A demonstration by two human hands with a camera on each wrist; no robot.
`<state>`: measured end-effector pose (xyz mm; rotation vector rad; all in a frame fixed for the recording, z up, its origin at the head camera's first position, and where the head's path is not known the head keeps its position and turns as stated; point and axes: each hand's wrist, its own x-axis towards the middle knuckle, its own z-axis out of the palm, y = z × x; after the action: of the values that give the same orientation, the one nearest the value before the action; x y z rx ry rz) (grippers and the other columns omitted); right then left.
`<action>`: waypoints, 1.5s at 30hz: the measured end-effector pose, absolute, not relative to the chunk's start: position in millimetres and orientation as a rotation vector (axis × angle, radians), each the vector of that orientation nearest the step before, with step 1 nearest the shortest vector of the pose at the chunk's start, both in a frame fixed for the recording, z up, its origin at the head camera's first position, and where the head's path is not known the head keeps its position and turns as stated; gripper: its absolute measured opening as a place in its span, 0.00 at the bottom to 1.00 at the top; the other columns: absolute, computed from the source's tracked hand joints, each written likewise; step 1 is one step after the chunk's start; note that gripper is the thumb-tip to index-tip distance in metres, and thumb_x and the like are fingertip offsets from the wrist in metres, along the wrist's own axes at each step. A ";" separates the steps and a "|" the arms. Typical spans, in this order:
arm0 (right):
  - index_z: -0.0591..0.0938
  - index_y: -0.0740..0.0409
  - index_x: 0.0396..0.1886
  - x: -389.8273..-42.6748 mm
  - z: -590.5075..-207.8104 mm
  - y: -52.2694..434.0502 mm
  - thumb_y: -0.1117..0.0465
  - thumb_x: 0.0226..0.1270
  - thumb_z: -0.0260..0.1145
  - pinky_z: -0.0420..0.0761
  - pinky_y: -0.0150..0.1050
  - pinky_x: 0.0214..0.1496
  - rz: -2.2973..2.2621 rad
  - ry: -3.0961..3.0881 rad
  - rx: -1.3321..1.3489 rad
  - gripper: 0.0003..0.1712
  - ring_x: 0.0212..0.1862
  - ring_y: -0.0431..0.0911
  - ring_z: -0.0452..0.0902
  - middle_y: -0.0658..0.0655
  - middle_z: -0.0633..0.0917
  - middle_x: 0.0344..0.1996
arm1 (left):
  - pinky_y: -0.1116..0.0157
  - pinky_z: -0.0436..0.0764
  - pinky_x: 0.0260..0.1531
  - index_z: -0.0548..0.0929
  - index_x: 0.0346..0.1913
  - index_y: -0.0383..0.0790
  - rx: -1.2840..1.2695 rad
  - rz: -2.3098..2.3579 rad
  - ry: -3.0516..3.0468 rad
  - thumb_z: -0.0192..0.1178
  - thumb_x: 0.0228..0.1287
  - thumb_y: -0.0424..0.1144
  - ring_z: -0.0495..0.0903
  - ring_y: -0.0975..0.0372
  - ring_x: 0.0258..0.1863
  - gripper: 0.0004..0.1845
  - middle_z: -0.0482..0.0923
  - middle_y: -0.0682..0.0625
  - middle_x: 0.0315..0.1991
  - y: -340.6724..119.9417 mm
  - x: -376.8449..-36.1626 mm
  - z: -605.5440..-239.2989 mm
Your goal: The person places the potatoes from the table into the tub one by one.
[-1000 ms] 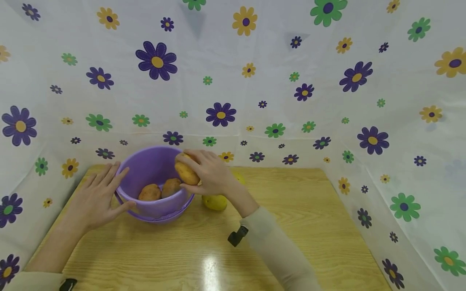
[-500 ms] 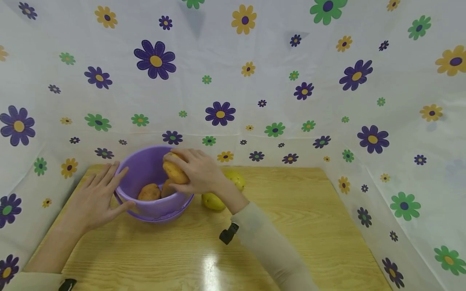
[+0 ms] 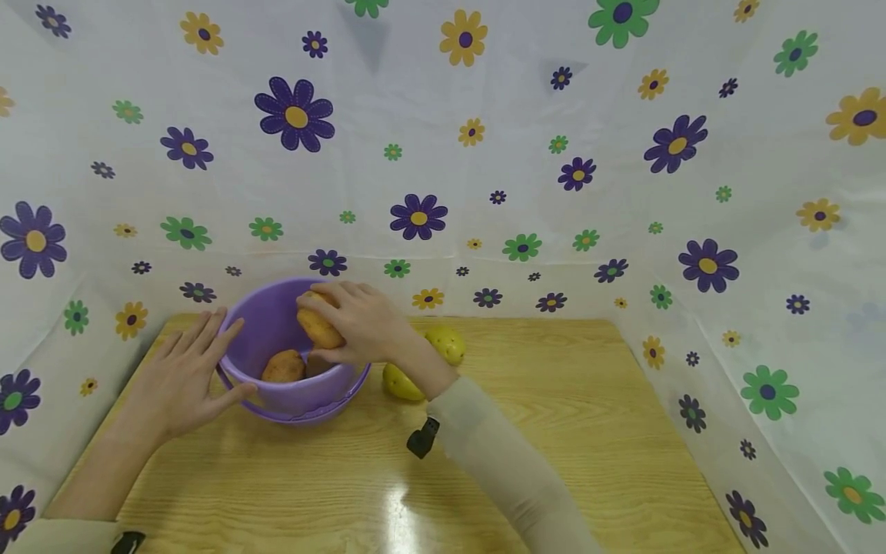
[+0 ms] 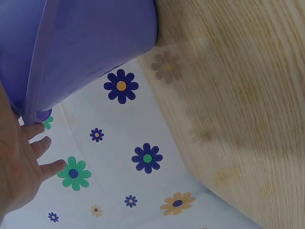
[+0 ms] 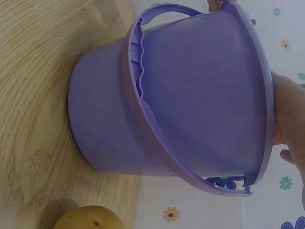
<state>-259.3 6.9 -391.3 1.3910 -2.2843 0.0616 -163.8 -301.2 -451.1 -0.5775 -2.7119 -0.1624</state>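
Head view: Take the round purple plastic bucket (image 3: 266, 323) as a clock dial, 12 at the far side. The bare right hand (image 3: 370, 323), entering from 3 o'clock, grips an oval yellow-brown potato (image 3: 318, 323) with fingers curled over it. Change noted: the hand has carried this potato inward from the 3 o'clock rim to above the opening. Judgement: transport is nearly complete; lowering and release are not yet done. Two rounded brown potatoes lie inside, one at 6 o'clock (image 3: 284, 367) and one at 5 o'clock (image 3: 319, 364), the latter partly hidden by the hand. The bare left hand (image 3: 183, 385) stays at 9 o'clock, fingers extended and spread against the rim; it pinches nothing. Two yellow-green rounded fruits stand outside on the pale wood-grain table (image 3: 540, 431): one at 4 o'clock (image 3: 403, 383), one at 3 o'clock (image 3: 446, 345).

Left wrist view: The bucket's outer wall fills 11 o'clock of the frame. The left hand, at 8 o'clock, shows separated fingertips beyond the rim. The bucket's contents are not shown.

Right wrist view: This view exposes the purple plastic handle (image 5: 153, 131) hanging against the bucket's outer side. The right hand is cut off at 3 o'clock; its grip cannot be confirmed here.
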 end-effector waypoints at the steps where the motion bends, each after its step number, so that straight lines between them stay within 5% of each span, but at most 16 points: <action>1: 0.73 0.46 0.75 -260.0 -391.1 5.1 0.31 0.62 0.72 0.81 0.46 0.73 0.045 -2.288 1.392 0.46 0.69 0.52 0.79 0.55 0.78 0.71 | 0.33 0.63 0.75 0.54 0.86 0.42 -0.577 -0.165 -2.711 0.62 0.66 0.70 0.46 0.44 0.88 0.55 0.47 0.36 0.87 -301.4 -163.7 -451.1; 26: 0.71 0.43 0.78 -263.7 -385.8 -14.9 0.25 0.63 0.68 0.79 0.40 0.72 -0.219 -2.415 1.471 0.49 0.67 0.46 0.78 0.50 0.78 0.69 | 0.32 0.64 0.73 0.54 0.86 0.43 -0.576 -0.172 -2.704 0.62 0.65 0.70 0.50 0.42 0.87 0.56 0.48 0.36 0.86 -302.7 -162.9 -454.1; 35: 0.68 0.41 0.80 -263.6 -384.9 -18.3 0.23 0.64 0.66 0.80 0.40 0.71 -0.241 -2.516 1.478 0.51 0.68 0.46 0.77 0.49 0.76 0.70 | 0.36 0.56 0.81 0.53 0.86 0.44 -0.571 -0.171 -2.717 0.62 0.66 0.70 0.45 0.45 0.88 0.55 0.47 0.37 0.87 -302.6 -162.1 -455.1; 45: 0.66 0.42 0.82 -263.4 -383.1 -12.5 0.23 0.66 0.63 0.75 0.43 0.78 -0.243 -2.478 1.458 0.51 0.76 0.48 0.71 0.51 0.73 0.76 | 0.33 0.64 0.74 0.54 0.86 0.43 -0.578 -0.158 -2.710 0.62 0.65 0.70 0.47 0.44 0.87 0.56 0.48 0.36 0.87 -301.0 -164.2 -451.9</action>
<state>-263.4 -12.5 -383.1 1.4580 -2.4779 -0.2433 -164.2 -301.0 -451.9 -0.5779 -2.7097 -0.1577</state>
